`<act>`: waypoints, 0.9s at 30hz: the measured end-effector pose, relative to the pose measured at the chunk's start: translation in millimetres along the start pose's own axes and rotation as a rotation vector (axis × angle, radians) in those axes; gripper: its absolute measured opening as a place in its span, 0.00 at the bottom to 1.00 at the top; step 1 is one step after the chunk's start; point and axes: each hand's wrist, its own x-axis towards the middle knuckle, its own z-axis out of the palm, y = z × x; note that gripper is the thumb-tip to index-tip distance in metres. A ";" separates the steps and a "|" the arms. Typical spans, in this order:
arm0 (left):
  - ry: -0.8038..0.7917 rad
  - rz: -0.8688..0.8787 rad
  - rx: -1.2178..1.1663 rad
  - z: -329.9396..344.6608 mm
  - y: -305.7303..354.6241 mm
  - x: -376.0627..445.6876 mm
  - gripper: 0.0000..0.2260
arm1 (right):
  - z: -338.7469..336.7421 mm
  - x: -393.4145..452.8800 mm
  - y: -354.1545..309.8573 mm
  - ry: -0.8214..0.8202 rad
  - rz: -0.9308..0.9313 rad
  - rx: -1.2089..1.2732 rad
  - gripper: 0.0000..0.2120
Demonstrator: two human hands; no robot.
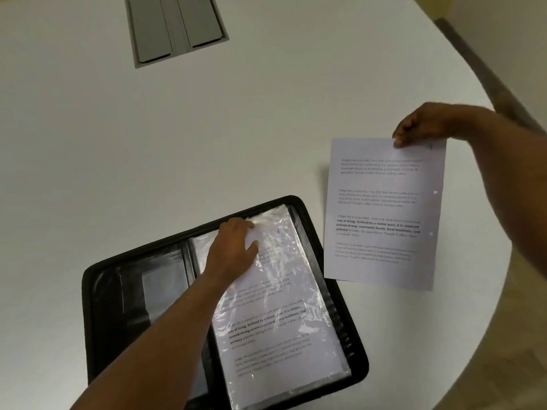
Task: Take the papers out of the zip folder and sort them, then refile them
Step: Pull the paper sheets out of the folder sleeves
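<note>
Head view: the zip folder is laid open on the white table, w/ a stack of plastic sleeves seated in its right half; printed pages are seen through the crinkled top sleeve. The left hand is rested on the upper part of that stack, fingers curled at the sleeve's top edge, apparently pinching or pinning it — which one can't be told from the picture. A loose printed sheet, punched along its right edge, is pinched at its top edge by the right hand and hung just right of the folder, its lower left corner at or over the folder's right rim; contact can't be judged. Step in hand is judged to be extraction, w/ at least one page out and more still sleeved. To do it well, the sheet should be set flat on the table right of the folder, clear of the rim, as the start of a sort pile. The sleeve mouth should be held open and steady by the left hand, so the next page is drawn straight out w/o creasing or dragging the sleeve along. A grey recessed panel is set in the table well beyond the folder.
</note>
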 end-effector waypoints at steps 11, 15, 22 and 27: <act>-0.045 0.009 0.088 9.8 38.3 27.4 0.10 | 70.3 31.5 57.3 0.261 0.035 -0.096 0.05; 0.005 0.034 -0.034 11.8 40.8 26.3 0.02 | 91.5 21.7 40.5 0.573 0.001 -0.090 0.17; 0.191 -0.043 -0.432 -5.9 45.9 1.3 0.13 | 190.6 -58.6 -72.6 0.360 -0.302 0.335 0.12; 0.276 -0.156 -0.526 -25.7 48.5 -18.2 0.10 | 248.0 -127.6 -132.5 -0.033 -0.325 0.296 0.23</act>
